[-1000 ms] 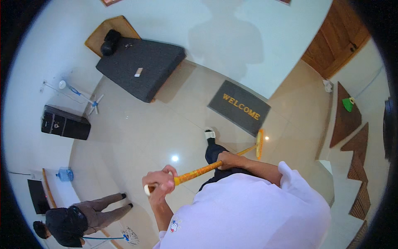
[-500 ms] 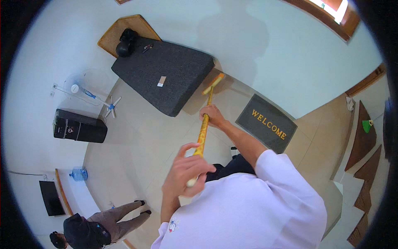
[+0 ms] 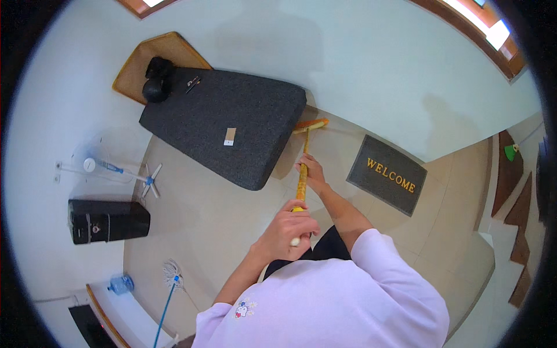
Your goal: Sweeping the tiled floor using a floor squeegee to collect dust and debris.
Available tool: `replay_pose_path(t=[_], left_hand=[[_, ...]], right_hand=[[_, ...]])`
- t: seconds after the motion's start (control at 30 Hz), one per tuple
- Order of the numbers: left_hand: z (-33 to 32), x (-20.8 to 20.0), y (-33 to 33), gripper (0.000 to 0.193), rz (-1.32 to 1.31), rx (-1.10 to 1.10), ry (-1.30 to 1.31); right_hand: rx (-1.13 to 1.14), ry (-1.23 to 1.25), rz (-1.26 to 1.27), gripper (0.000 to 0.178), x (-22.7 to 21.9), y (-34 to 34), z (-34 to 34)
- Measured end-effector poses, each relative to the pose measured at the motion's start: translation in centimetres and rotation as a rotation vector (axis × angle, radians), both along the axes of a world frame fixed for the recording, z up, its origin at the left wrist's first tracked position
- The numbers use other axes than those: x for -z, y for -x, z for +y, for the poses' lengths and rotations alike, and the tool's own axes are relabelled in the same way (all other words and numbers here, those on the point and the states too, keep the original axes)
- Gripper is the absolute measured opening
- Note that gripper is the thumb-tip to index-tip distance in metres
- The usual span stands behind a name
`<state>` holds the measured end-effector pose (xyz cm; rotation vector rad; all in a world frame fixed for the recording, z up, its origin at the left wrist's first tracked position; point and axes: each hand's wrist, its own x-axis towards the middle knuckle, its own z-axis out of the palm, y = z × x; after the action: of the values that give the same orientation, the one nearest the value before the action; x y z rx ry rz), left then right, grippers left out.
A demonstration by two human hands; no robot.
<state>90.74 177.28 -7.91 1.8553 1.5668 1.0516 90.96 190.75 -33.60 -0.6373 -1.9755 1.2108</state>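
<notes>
A broom with a yellow patterned handle (image 3: 301,184) stretches away from me, its orange-and-yellow head (image 3: 313,125) on the tiled floor beside the end of a dark grey cushioned bench. My left hand (image 3: 287,230) is closed around the handle near its top, the pale tip sticking out below the fingers. Farther down the handle, my right hand (image 3: 311,172) grips it with the arm stretched forward. Part of the broom head's left end lies close against the bench's edge.
The bench (image 3: 223,116) carries a small card-like piece, pens and black round objects. A dark doormat (image 3: 387,174) lies to the right. On the left are a standing fan (image 3: 116,169), a black speaker (image 3: 109,221), a water jug (image 3: 120,284) and a mop (image 3: 172,278). Stairs rise at far right.
The view has shifted, and the broom head has swung to lie more crosswise by the bench's end. My left fingers have wrapped closer around the handle. The other person has mostly left view; a mop appears.
</notes>
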Motion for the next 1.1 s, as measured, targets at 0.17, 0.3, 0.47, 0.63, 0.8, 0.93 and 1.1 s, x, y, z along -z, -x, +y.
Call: replay_pose_path(t=[0.17,0.3,0.47,0.63,0.8,0.93,1.1], left_hand=[[-1.1,-2.2,5.0,0.013,0.043,0.141,-0.075],[-2.4,-5.5,8.2,0.018,-0.178,0.145,-0.147],[-4.3,-7.5,10.6,0.018,-0.408,0.114,-0.216],[-2.9,-2.8,6.5,0.017,-0.013,0.219,-0.172],[-4.6,0.7,5.9,0.010,-0.072,-0.006,-0.155],[-9.5,-4.2,6.5,0.006,-0.287,-0.165,-0.186],[-14.8,-6.1,3.1,0.006,-0.359,-0.139,-0.409]], right_hand=[[-0.061,-0.038,-0.162,0.016,-1.9,2.6,-1.1],[-0.099,-0.141,-0.207,0.022,-5.3,2.9,-4.1],[-0.050,-0.134,-0.406,0.019,-9.4,3.7,-5.3],[0.197,-0.135,-0.302,0.013,-3.9,1.7,-1.5],[0.154,-0.245,-0.562,0.014,-1.0,0.1,-2.9],[-0.013,-0.265,-0.258,0.026,-3.7,1.1,-8.6],[-0.222,-0.040,-0.106,0.012,-6.3,-2.6,-17.0]])
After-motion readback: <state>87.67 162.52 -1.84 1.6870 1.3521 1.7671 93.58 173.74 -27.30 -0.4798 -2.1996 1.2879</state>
